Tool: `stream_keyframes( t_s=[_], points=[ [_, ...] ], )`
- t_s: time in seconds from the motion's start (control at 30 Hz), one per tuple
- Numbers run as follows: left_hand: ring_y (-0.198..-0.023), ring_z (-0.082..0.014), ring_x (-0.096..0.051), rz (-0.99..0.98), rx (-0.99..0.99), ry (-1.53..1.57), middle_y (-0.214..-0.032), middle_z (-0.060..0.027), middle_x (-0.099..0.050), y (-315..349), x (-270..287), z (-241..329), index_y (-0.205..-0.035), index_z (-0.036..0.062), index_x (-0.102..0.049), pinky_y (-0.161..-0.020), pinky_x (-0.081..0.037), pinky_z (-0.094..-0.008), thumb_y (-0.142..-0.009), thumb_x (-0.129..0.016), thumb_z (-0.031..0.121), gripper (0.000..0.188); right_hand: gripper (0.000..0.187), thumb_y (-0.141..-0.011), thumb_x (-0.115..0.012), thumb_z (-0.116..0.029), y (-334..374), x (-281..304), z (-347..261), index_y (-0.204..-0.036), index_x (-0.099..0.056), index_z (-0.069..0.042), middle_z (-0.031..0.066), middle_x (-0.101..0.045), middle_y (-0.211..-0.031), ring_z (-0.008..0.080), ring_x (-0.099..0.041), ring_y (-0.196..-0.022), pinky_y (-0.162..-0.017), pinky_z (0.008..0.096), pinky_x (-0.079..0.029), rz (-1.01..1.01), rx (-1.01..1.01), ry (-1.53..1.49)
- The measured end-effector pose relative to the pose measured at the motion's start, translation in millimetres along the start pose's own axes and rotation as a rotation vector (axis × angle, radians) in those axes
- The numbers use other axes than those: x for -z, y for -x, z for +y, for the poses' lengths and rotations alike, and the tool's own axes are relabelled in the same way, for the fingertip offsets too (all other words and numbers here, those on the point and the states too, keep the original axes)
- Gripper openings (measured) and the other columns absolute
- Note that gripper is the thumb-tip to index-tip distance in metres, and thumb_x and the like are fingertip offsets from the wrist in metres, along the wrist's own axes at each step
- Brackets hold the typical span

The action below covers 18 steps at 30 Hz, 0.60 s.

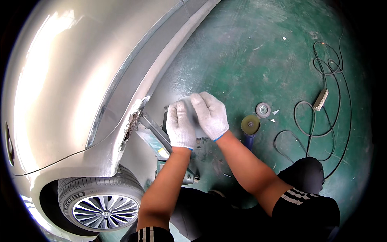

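Both my hands wear white knit gloves with blue cuffs. My left hand (180, 125) and my right hand (209, 115) are closed, close together, on a thin grey sheet (191, 111) that shows between them. The gloves hide much of it, so I cannot tell its full shape. Left of my hands is the sill of a beige car, with a torn, rusty hole (131, 121) edged by bare, sanded metal. A floor jack (155, 135) with a long metal arm and a label stands between the hole and my left hand.
An angle grinder (250, 126) with a yellowish disc lies on the green floor to my right. Beside it are a loose round disc (263, 109) and small white triangular scraps (275, 112). Farther right, a power strip (321, 99) lies among looped cables. The car's wheel (105, 213) is at lower left.
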<state>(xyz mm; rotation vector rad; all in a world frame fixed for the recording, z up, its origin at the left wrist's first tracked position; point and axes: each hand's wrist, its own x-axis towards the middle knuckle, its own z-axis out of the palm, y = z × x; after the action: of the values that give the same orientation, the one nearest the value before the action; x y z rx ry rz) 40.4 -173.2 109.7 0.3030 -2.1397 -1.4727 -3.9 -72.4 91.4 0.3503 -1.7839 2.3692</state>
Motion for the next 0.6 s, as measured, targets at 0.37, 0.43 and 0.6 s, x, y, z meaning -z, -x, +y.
stream_keyframes(
  t_s=[0.37, 0.43, 0.6],
  points=[
    [-0.093, -0.007, -0.053, -0.01, -0.025, 0.182, -0.1, 0.0008, -0.062, 5, -9, 21, -0.108, 0.0045, -0.063, -0.084, -0.047, -0.0261, -0.116, -0.046, 0.032, 0.034, 0.03, -0.104, -0.061, -0.028, -2, 16, -6, -0.095, -0.069, 0.0, 0.0157, -0.064, -0.085, 0.0304, -0.064, -0.076, -0.073, 0.0395, -0.052, -0.065, 0.204, -0.034],
    [-0.091, -0.0057, -0.051, -0.019, -0.02, 0.227, -0.097, 0.0029, -0.061, 4, -8, 19, -0.105, 0.0062, -0.065, -0.082, -0.045, -0.025, -0.116, -0.048, 0.032, 0.032, 0.03, -0.104, -0.062, -0.028, -3, 19, -6, -0.095, -0.07, 0.0, 0.0157, -0.064, -0.084, 0.03, -0.064, -0.075, -0.073, 0.0395, -0.052, -0.075, 0.217, -0.015],
    [-0.091, -0.0051, -0.05, -0.06, 0.019, 0.23, -0.097, 0.0046, -0.06, 1, 0, 17, -0.102, 0.0072, -0.066, -0.083, -0.044, -0.0245, -0.115, -0.052, 0.032, 0.031, 0.03, -0.103, -0.063, -0.027, -3, 19, -6, -0.095, -0.071, 0.0, 0.0159, -0.064, -0.083, 0.0301, -0.065, -0.076, -0.072, 0.0389, -0.053, -0.085, 0.249, 0.02]
  ],
)
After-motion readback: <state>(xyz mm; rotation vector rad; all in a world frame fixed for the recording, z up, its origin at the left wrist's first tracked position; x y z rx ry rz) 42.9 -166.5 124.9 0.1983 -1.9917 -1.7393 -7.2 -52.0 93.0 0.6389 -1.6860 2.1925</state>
